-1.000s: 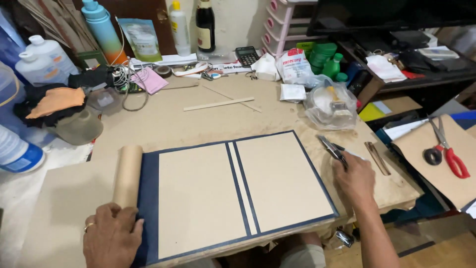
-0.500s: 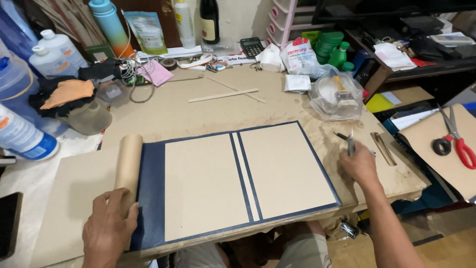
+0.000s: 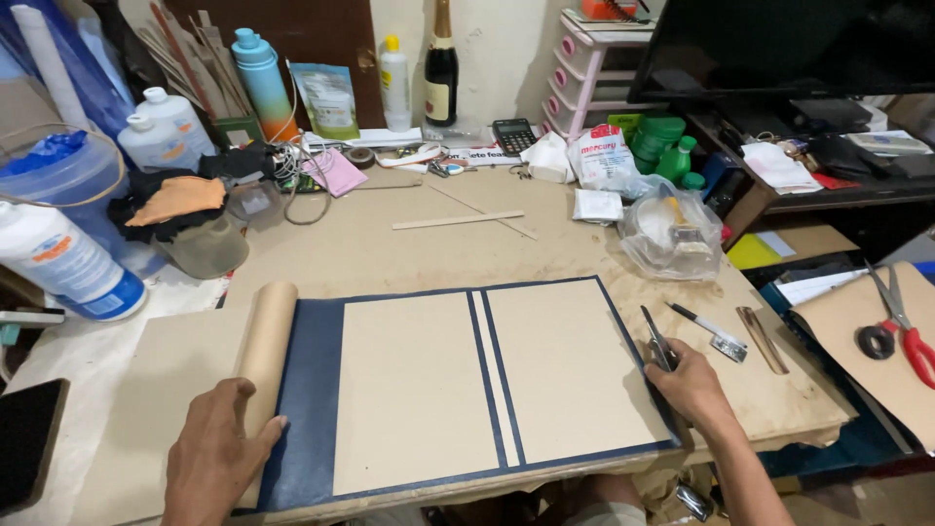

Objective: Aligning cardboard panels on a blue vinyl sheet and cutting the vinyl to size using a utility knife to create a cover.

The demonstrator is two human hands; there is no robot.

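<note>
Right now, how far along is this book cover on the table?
Done: two large boards and a narrow spine strip lie on the dark blue cover material, evenly spaced. In hand: the left hand rests on the rolled brown backing paper at the left edge; the right hand holds a slim metal tool at the right edge. Left: the blue margins look flat and unfolded, so turning them in seems still undone.

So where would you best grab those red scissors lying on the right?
Probably by the handles: the red scissors lie flat on a brown board, loops toward the near edge and blades pointing away, so come down from above on the loops.
</note>
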